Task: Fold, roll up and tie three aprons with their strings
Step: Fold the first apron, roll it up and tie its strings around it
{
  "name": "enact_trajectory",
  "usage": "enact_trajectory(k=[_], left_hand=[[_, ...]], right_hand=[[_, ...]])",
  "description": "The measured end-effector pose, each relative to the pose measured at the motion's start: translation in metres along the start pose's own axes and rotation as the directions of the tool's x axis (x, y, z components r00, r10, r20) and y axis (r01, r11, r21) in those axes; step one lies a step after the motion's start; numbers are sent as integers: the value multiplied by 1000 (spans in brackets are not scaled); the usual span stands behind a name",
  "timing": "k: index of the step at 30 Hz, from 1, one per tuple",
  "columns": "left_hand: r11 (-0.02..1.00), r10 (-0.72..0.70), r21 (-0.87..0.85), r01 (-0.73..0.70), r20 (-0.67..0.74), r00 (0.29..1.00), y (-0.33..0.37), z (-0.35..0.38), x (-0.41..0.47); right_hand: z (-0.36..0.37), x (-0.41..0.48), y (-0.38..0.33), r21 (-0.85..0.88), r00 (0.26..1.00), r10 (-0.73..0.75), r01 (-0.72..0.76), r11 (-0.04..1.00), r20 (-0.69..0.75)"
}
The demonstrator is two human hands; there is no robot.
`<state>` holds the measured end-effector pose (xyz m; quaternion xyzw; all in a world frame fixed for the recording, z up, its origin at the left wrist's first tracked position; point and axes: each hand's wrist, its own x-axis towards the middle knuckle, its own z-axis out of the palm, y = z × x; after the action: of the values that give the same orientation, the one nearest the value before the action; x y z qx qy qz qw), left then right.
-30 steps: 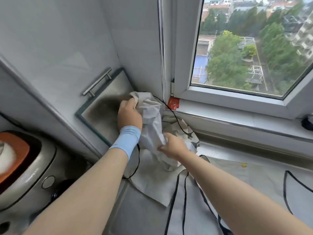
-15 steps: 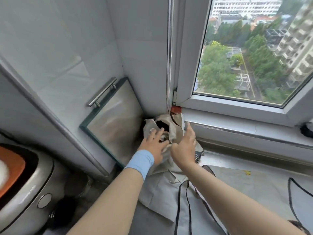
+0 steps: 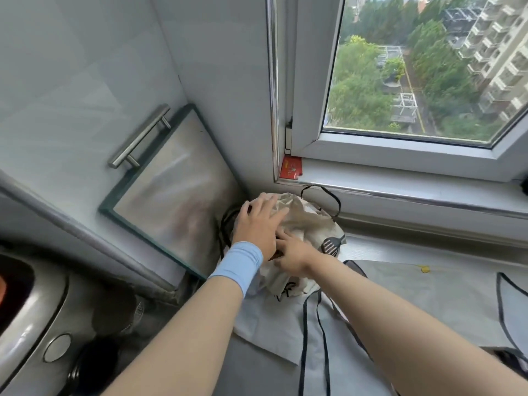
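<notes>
Apron bundle, beige and crumpled into a rough ball, sits in the far corner of the worktop, against the foot of the window sill and just beside a leaning glass board. The left hand, above a blue wristband, lies flat on top, its fingers straight and slightly spread, apparently pressing the cloth down so the loose ball does not spring open. The right hand meets the bundle's near side, fingers reaching toward the left palm; whether they pinch fabric cannot be told. A black string loops free from the bundle toward the sill, so it is likely not yet tied. A second apron lies spread flat nearer the person, probably awaiting its fold.
</notes>
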<state>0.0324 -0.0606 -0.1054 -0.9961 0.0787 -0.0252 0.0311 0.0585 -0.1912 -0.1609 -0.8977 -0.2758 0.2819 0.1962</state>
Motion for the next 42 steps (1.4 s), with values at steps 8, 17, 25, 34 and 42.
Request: enact_trajectory(k=[8, 17, 25, 34, 42], left_hand=[[996, -74, 3, 86, 529, 845, -2, 30, 12], [993, -6, 113, -20, 229, 973, -27, 42, 0], [993, -82, 115, 22, 547, 833, -17, 47, 13], [985, -144, -63, 159, 204, 968, 75, -23, 57], [954, 219, -298, -36, 610, 762, 221, 40, 37]], right_hand=[[-5, -11, 54, 68, 893, 306, -301, 951, -330], [28, 56, 30, 355, 968, 108, -23, 935, -224], [1, 45, 38, 63, 997, 49, -45, 997, -64], [-21, -69, 124, -58, 897, 163, -204, 977, -410], [17, -167, 204, -85, 814, 485, -534, 841, -320]])
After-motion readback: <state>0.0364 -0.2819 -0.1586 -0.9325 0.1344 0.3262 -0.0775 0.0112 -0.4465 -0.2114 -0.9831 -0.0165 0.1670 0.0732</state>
